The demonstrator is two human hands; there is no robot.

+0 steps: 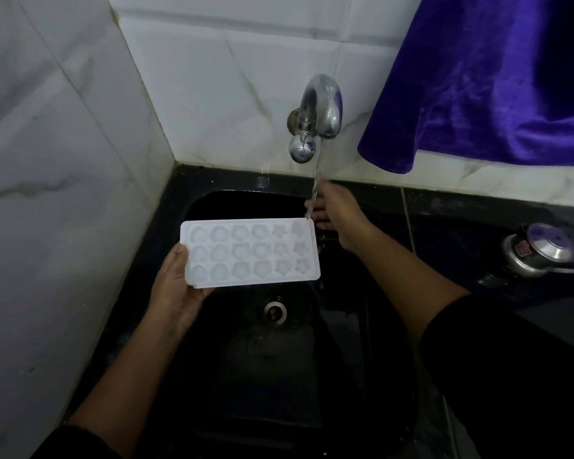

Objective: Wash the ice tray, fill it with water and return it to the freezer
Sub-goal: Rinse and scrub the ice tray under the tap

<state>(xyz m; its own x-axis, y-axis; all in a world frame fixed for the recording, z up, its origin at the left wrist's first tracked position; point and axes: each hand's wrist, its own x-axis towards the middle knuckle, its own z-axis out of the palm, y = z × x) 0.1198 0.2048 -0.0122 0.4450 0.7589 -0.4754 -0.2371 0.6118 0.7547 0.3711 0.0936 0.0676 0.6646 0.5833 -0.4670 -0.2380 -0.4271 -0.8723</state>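
So the white ice tray [251, 251] is being held out flat over the black sink [179, 210], cavity side facing up, with three rows of little molded shapes, mostly rounded ones and some stars toward the right end. The left hand [176, 289] has it by the left short end, thumb pressed on top of the rim and the fingers tucked underneath, so that hand is clamped on the tray. The tap [318, 107] sticks out of the white tiled wall [212, 77] and it's running, a thin stream of water [314, 190] coming down and hitting right at the tray's far right corner. The right hand [337, 217] is reaching in just beyond that corner, right next to the stream, fingers loosely curled and pointing down into the basin; it isn't gripping anything that I can see, and I can't tell if it's actually touching the tray edge. Down in the sink the drain [275, 312] sits below the tray's near edge. Both arms have dark sleeves pushed back. Off to the right on the dark surface [444, 210] there's a metal pressure cooker [540, 251], well away from the tray, and a purple cloth [478, 77] hangs down over the wall in the upper right.
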